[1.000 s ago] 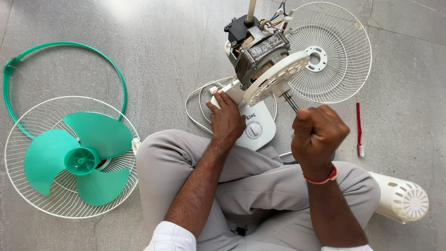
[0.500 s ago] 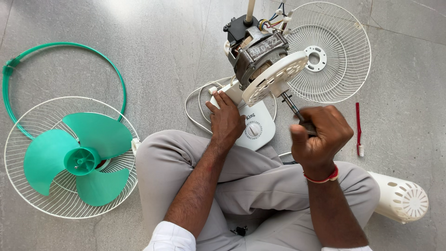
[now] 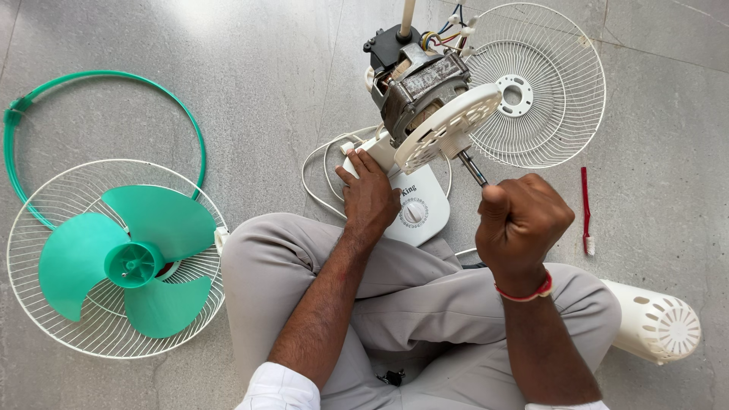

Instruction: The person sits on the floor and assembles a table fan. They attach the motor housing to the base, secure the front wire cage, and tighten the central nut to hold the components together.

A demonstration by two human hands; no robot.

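Observation:
I sit cross-legged on the floor with a stripped fan in front of me. My left hand [image 3: 370, 196] presses flat on the white fan base [image 3: 416, 203] beside its round dial. My right hand [image 3: 522, 220] is a fist closed around the metal motor shaft [image 3: 470, 167], which sticks out of the white perforated front plate [image 3: 448, 125]. Behind the plate sits the bare motor [image 3: 419, 86] with coloured wires on the upright pole.
A white wire guard [image 3: 543, 83] lies behind the motor. A red toothbrush [image 3: 586, 209] lies to the right, a white motor cover [image 3: 653, 323] by my right knee. On the left are a green blade [image 3: 133, 258] on a second guard and a green ring [image 3: 99, 76]. A white cord loops near the base.
My right fist slid down the shaft, then back up toward the plate, closing fully around it. The left hand stayed on the base.

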